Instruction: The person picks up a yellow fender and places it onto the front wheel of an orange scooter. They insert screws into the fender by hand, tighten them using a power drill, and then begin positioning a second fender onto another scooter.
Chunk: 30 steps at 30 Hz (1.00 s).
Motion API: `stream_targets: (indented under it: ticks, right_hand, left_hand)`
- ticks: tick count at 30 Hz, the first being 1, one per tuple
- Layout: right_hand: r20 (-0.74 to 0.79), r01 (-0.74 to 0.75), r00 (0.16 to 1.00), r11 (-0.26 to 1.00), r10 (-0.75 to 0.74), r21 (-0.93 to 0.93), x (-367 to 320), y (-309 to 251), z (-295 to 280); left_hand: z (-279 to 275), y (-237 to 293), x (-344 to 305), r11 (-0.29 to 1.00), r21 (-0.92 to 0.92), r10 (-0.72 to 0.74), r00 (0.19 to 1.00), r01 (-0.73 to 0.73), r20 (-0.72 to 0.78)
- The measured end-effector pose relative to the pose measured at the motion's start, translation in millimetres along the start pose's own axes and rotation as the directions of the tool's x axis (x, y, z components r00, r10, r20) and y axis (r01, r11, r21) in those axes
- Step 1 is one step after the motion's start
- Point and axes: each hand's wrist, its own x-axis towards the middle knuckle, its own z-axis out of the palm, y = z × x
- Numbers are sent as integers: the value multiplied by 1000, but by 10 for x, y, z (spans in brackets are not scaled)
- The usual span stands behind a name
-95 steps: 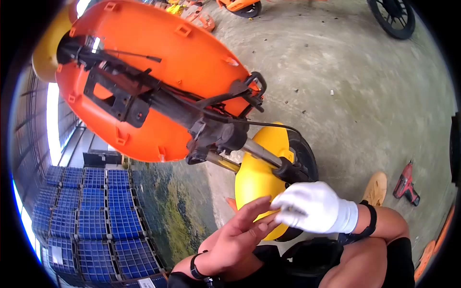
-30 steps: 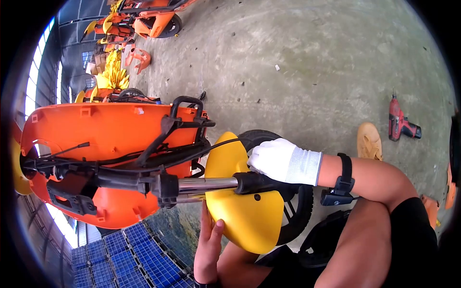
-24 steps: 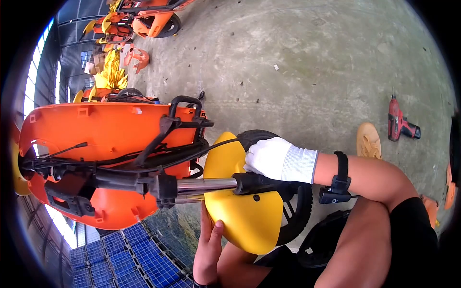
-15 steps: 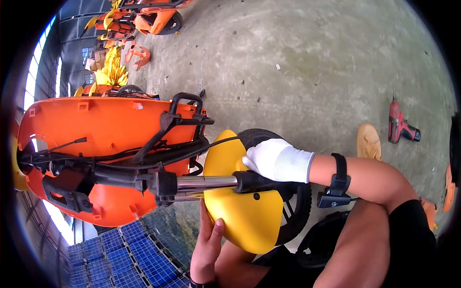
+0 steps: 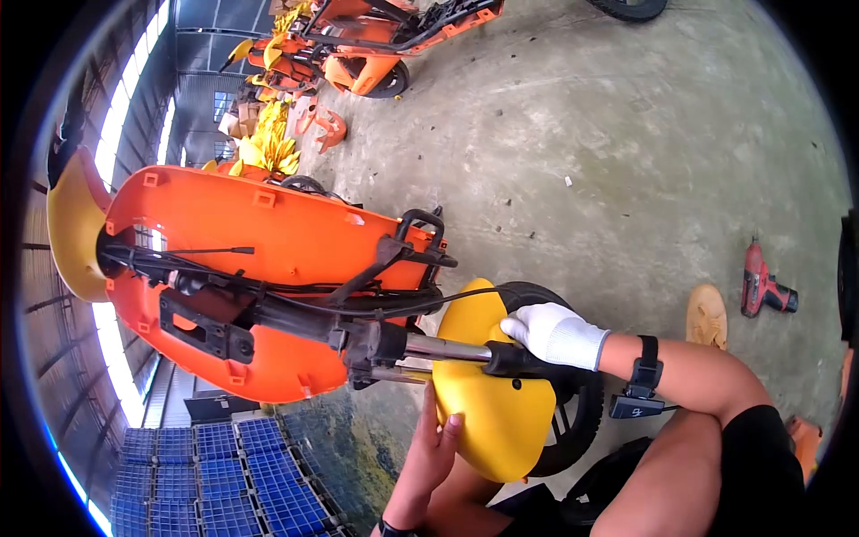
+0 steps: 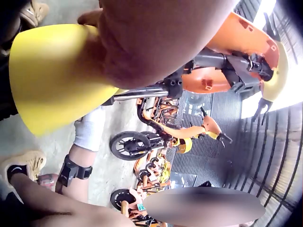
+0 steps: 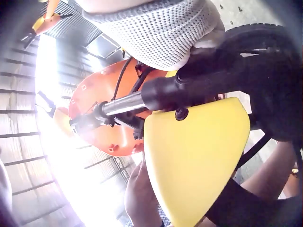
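Observation:
A yellow front fender [image 5: 488, 421] sits over the black front wheel [image 5: 586, 421] of a partly stripped scooter, its chrome fork leg [image 5: 447, 348] running alongside. My bare left hand [image 5: 429, 461] grips the fender's near edge, thumb on the outer face and fingers behind. My right hand [image 5: 553, 335], in a white knit glove, is bent at the far side of the fork's black lower end [image 5: 514, 360], against the fender. Its fingertips are hidden there, and I cannot tell what they hold. A black round fastener [image 7: 181, 113] shows on the fender beside the fork.
An orange body panel [image 5: 206, 215] with dangling cables spreads left of the fork. A red and black cordless driver [image 5: 761, 282] lies on the concrete by a tan shoe [image 5: 707, 318]. Blue crates [image 5: 224, 474] are stacked lower left; orange scooters [image 5: 376, 72] stand at the back.
About three seconds ago both hands met in front of the fender; now the left grips its edge and the right is behind the fork. Lately the gloved hand shifts slightly while the head view swings.

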Motion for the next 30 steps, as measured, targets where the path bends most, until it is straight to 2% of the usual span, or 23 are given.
stream_targets:
  ticks: [2,3,4,6,8,10,12,14,16,18,20,22,30]
  right_hand:
    - [-27,-29,999,999,30,33,-46,-55,18]
    - [-66,-55,996,998,56,19,-67,-70,29]
    - [-101,-84,991,996,84,6,-88,-77,44]
    - [-117,-70,990,997,72,24,-108,-76,48]
    - [-127,-59,990,998,63,36,-128,-81,45]
    - [-135,-32,990,997,41,68,-143,-114,12]
    - [-130,-33,990,992,49,122,-143,-95,-20]
    - [-99,19,995,973,4,230,-120,-6,-26]
    - [-56,4,998,976,8,217,-85,72,-54]
    - [-7,56,998,971,-56,231,-93,78,-109]
    - [11,66,997,977,-70,201,-76,57,-143]
    - [22,110,994,992,-111,67,-46,64,-127]
    - [37,156,987,987,-155,-27,-12,72,-95]
  left_hand:
    - [-24,46,7,946,316,88,995,-67,-53]
    - [-22,106,18,888,435,191,980,-147,-59]
    - [-42,137,87,885,441,190,980,-147,-55]
    - [-86,135,295,895,364,266,964,-257,25]
    - [-127,50,509,909,338,242,969,-245,53]
    - [-125,-46,733,966,-65,254,964,-250,73]
    - [-147,0,824,975,-75,218,972,-211,91]
    - [-207,-72,913,938,87,324,939,-334,115]
    - [-244,-76,953,947,46,312,942,-319,125]
    - [-259,-22,975,939,71,320,931,-336,176]
    - [-274,6,1000,934,78,330,925,-350,190]
    - [-279,66,986,919,150,332,920,-365,209]
    - [-220,17,974,930,80,342,926,-358,161]
